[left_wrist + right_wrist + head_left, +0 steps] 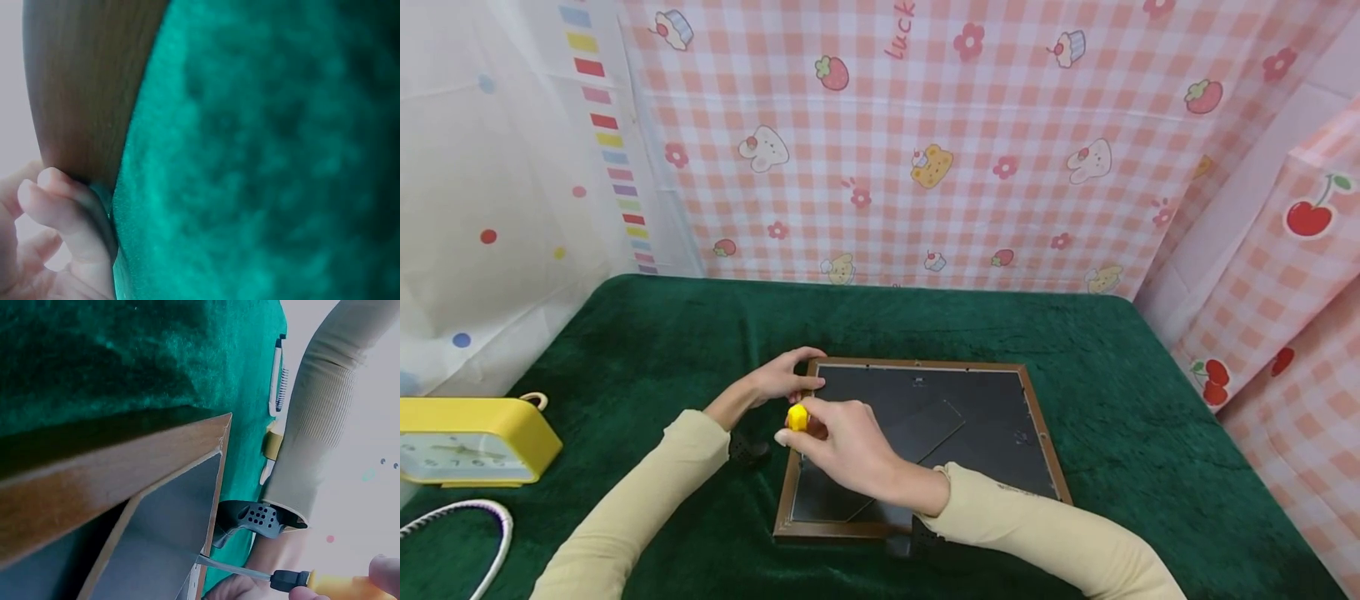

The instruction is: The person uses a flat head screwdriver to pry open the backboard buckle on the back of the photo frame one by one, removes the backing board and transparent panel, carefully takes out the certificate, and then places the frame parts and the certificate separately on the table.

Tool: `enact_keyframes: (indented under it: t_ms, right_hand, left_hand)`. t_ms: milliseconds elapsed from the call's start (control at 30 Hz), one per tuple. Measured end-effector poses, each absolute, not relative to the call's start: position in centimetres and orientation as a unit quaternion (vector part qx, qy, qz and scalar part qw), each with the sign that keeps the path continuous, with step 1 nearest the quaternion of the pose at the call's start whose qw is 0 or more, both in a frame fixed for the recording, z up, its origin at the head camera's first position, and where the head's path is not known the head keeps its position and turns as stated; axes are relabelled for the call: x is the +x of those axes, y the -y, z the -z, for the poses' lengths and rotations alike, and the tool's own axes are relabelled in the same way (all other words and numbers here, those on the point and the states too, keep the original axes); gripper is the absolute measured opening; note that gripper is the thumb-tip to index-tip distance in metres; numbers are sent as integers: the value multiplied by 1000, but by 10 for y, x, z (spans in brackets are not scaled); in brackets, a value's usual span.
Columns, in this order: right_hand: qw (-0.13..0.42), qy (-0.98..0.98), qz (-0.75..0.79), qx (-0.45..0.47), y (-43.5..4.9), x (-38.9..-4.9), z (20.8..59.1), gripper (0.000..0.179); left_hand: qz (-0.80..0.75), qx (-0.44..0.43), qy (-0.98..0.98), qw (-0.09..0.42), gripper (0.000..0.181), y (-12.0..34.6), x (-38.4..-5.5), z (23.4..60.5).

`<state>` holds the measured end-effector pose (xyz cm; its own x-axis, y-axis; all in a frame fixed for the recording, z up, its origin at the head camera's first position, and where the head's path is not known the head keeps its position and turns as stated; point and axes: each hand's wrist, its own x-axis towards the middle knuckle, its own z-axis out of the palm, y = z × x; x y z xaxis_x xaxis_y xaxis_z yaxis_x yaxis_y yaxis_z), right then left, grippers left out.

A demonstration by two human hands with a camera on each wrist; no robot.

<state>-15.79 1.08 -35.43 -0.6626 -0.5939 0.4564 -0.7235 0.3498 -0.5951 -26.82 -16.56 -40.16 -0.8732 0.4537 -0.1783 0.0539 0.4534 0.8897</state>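
Note:
A picture frame (1043,433) with a brown wooden border lies face down, its black backing board (985,425) up. At its far left corner my left hand (775,379) holds the border, the thumb on top. The left wrist view shows these fingers (62,212) against the frame's wooden side (90,87). My right hand (857,446) pinches the yellow handle of a screwdriver (797,417) above the left border. In the right wrist view the screwdriver's metal shaft (240,570) reaches the inner edge of the border, where the board meets it. Its very tip is hard to make out.
A yellow clock (535,433) stands on the left of the dark green cloth (647,350). In front of it lies a curved white loop (507,527), cut off by the view. A pink checked curtain (880,117) hangs behind the table.

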Motion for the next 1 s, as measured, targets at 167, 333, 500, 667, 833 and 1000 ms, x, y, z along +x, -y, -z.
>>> enact_keyframes:
  t_ms: [167, 333, 500, 667, 833, 1000]
  right_hand:
    - [88, 817, -393, 412, -9, -159, 355, 18]
    - [96, 817, -378, 426, -5, -159, 354, 17]
    - [93, 819, -365, 434, -2, -157, 353, 17]
    - [81, 818, -379, 426, -7, -158, 353, 17]
    - [57, 818, -406, 405, -16, -162, 355, 17]
    - [32, 822, -429, 374, -25, -165, 357, 19]
  left_hand:
    - [-496, 148, -833, 195, 51, 168, -275, 413]
    - [-494, 143, -837, 188, 49, 168, -274, 412]
    - [-494, 142, -836, 191, 49, 167, -275, 412]
    - [-490, 143, -836, 200, 49, 167, -275, 412]
    - [-490, 150, -833, 210, 52, 167, -276, 412]
    - [-488, 147, -836, 203, 51, 167, -275, 412]
